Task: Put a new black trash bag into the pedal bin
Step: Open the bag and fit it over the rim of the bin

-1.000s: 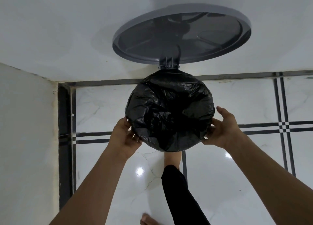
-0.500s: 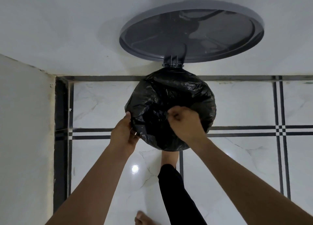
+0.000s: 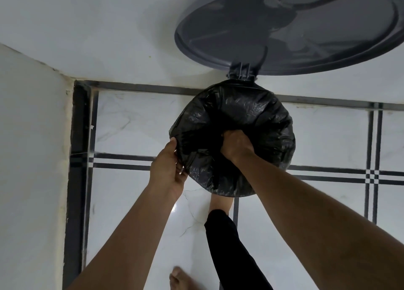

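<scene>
Since a moment ago your right hand [image 3: 237,144], a fist, has sunk deeper into the crinkled black plastic trash bag [image 3: 258,117] lining the round grey pedal bin [image 3: 241,71]; your left hand [image 3: 168,169] pinches the bag's left rim.

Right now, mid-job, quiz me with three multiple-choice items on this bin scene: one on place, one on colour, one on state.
1. Where is the right hand?
A. pressed into the middle of the crinkled black plastic trash bag
B. on the lid
C. on the floor

2. What colour is the round plastic bin lid?
A. white
B. grey
C. red

3. How does the lid stand?
A. shut
B. off the bin
C. swung open on its hinge

Answers: 1 A, the fist sinks into the bag; 2 B, grey against white wall; 3 C, raised behind the bag, hinge attached.
</scene>
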Demonstrator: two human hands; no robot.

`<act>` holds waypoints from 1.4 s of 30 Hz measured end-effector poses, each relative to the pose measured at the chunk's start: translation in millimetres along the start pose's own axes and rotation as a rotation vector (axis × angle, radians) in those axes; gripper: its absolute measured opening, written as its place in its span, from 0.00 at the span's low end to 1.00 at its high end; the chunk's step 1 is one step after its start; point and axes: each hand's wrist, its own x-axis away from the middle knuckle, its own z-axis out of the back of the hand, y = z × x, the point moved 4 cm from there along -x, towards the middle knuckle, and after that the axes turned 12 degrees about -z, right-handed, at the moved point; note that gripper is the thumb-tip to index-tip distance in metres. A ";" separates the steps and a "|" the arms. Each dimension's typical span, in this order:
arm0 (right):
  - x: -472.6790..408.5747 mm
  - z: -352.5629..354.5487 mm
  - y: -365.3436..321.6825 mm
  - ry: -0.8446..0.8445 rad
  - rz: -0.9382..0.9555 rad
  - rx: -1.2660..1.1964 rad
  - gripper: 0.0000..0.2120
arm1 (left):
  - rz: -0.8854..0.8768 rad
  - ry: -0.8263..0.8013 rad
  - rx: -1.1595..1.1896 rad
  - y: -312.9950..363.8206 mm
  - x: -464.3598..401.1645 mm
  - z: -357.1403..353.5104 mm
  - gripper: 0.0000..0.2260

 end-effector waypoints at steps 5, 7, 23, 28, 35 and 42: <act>-7.6 -7.4 -0.3 -0.116 -0.020 0.017 0.18 | -0.001 -0.006 -0.002 1.5 0.3 -0.1 0.09; -11.0 -8.7 -0.1 -0.159 -0.034 0.023 0.20 | 0.008 -0.005 0.004 2.0 1.3 -0.6 0.09; -22.5 -26.9 8.9 -0.265 -0.016 0.318 0.23 | 0.027 -0.004 0.043 4.1 2.3 -1.8 0.08; -24.2 -36.2 9.3 -0.262 -0.013 0.400 0.23 | 0.031 0.017 -0.011 1.8 -0.5 4.0 0.12; -9.1 -23.2 9.0 -0.214 -0.005 0.225 0.18 | 0.061 0.026 -0.034 2.6 0.2 6.8 0.13; -5.8 -15.1 -5.9 -0.250 -0.003 0.108 0.20 | 0.067 0.019 -0.009 5.1 4.8 1.9 0.14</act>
